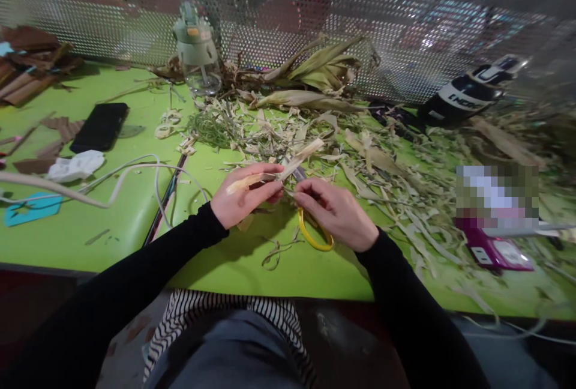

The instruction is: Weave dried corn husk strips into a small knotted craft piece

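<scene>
My left hand [246, 192] is closed around a folded piece of pale dried husk [302, 158], which sticks up past the fingertips. Close beside it, my right hand [335, 209] pinches the end of a thin strand [290, 192] that runs to the left fingers. A yellow loop handle [315, 239], apparently of scissors, shows under my right hand; whether it lies on the table or hangs from the hand I cannot tell. A short curled strand [271, 255] lies on the green table [315, 278] below both hands.
Husk scraps [265, 128] spread behind and to the right, with larger dried leaves [324, 71] at the mesh wall. A clear drink bottle [198, 59], black bottle [463, 98], phone [99, 126], white cable [135, 167] and purple packet [499, 251] stand or lie around.
</scene>
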Demonstrator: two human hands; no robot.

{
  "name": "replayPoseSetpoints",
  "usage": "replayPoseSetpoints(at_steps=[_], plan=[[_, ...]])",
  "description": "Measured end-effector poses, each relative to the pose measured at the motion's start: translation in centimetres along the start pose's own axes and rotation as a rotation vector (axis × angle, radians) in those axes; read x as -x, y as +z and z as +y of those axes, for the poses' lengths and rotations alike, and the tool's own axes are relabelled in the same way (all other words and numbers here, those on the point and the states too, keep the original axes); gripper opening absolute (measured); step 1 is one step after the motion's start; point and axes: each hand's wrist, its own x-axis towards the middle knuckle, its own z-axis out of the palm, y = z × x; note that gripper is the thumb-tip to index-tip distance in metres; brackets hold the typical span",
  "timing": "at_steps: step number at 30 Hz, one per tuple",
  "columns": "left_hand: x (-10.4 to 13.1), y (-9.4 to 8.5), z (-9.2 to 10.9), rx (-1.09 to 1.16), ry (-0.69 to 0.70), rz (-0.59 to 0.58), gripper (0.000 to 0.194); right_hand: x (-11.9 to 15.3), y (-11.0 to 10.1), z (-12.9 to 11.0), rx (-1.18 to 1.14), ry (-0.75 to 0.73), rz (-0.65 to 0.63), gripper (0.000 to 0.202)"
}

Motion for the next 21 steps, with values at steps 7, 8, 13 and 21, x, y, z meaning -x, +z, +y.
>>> replayPoseSetpoints(at_steps=[7,8,13,21], plan=[[-0.2,0.2,-1.7,0.031,-0.051,-0.104,0.026,-0.2,1.2,-0.4,0.168,-0.161,0.022,0.023],[-0.2,0.2,-1.7,0.050,-0.052,-0.103,0.025,-0.1,1.1,-0.4,0.153,-0.170,0.015,0.022],[0.0,0.0,-1.2,0.076,-0.075,-0.078,0.021,0.0,0.5,-0.4,0.096,-0.174,-0.015,0.019],[0.0,-0.2,0.2,0.099,-0.092,0.020,0.015,0.0,0.1,-0.1,0.046,-0.115,-0.104,0.021]])
